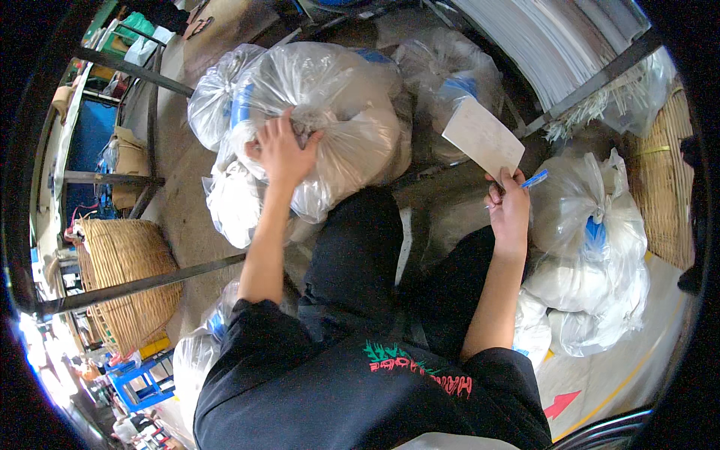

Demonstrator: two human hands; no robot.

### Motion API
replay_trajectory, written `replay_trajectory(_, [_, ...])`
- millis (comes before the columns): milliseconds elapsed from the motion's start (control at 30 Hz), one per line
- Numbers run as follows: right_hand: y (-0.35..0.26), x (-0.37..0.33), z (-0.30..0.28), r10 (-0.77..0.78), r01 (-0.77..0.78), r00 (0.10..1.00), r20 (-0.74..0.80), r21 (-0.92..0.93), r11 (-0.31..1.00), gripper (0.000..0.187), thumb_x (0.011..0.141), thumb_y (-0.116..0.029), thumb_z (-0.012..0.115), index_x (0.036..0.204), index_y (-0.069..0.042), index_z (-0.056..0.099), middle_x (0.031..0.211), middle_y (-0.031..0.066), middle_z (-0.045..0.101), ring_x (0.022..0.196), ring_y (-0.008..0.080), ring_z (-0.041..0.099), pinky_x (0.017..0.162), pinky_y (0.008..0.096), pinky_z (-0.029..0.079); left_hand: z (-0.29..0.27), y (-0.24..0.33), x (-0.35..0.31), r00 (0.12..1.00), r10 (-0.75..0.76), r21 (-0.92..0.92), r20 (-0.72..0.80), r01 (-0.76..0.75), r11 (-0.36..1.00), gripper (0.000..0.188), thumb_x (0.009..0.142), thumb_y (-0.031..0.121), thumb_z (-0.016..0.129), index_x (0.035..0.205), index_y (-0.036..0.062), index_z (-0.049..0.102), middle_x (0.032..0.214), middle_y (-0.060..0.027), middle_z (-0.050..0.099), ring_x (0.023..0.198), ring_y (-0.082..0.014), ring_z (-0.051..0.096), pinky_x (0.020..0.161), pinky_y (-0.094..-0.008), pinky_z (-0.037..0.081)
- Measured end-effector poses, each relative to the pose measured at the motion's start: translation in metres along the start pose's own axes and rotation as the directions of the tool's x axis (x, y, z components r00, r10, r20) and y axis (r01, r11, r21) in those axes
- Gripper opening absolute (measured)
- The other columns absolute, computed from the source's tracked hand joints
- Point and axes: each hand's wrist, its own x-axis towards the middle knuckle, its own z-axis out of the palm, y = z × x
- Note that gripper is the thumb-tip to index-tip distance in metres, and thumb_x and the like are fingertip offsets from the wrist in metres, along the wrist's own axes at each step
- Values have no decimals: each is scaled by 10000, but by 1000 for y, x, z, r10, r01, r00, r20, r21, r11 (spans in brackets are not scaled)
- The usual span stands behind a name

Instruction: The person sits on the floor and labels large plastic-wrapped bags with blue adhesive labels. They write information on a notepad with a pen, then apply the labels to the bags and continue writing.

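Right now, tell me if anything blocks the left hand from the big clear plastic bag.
Nothing visible does: the left hand rests on the big clear plastic bag, fingers spread. The white card is off to the right, in the right hand.

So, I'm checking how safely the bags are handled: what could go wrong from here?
The right hand holds both a flat white rectangular card and a slim blue pen, so either might slip if that grip loosens. The left hand touches the gathered top of a large, bulging clear plastic bag; its thin-looking film could tear if pulled hard.
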Motion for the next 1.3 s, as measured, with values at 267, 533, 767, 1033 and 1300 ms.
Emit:
replay_trajectory(267, [3,5,-4,-27,27,1000,3,-44,999,161,995,-186,573,1133,-113,533,901,94,646,532,73,381,498,242,327,-34,19,16,962,85,-70,261,-69,995,788,714,624,750,1235,59,575,1202,-171,631,1203,-322,546,991,-563,348])
replay_trajectory(533, [7,9,-12,-13,13,1000,-20,-11,1000,137,984,-181,582,1094,-127,523,880,102,639,525,84,370,485,256,327,-14,20,11,991,124,-20,47,-123,992,615,717,442,791,1199,104,614,1215,-212,617,1108,-417,612,955,-537,470])
replay_trajectory(767, [8,10,-13,-1,0,999,45,21,1000,135,985,-162,566,1105,-125,514,876,100,637,543,90,380,509,256,337,-45,26,17,966,-2,-341,257,92,935,378,711,224,706,1031,53,601,958,-251,684,922,-464,655,799,-549,512])
replay_trajectory(1033, [8,18,0,-107,105,988,-108,-20,994,94,993,-170,571,1059,-137,512,846,76,652,518,87,415,474,266,339,-89,91,-72,917,257,-500,306,-75,863,272,704,90,616,976,83,598,840,-211,683,849,-449,657,749,-553,508])
replay_trajectory(1300, [-2,9,0,-153,158,987,-54,103,982,136,999,-182,578,1117,-167,513,848,70,636,542,110,395,497,274,329,-70,121,-93,824,512,-611,242,-281,740,262,701,55,607,959,101,610,835,-135,693,808,-389,676,667,-523,515])
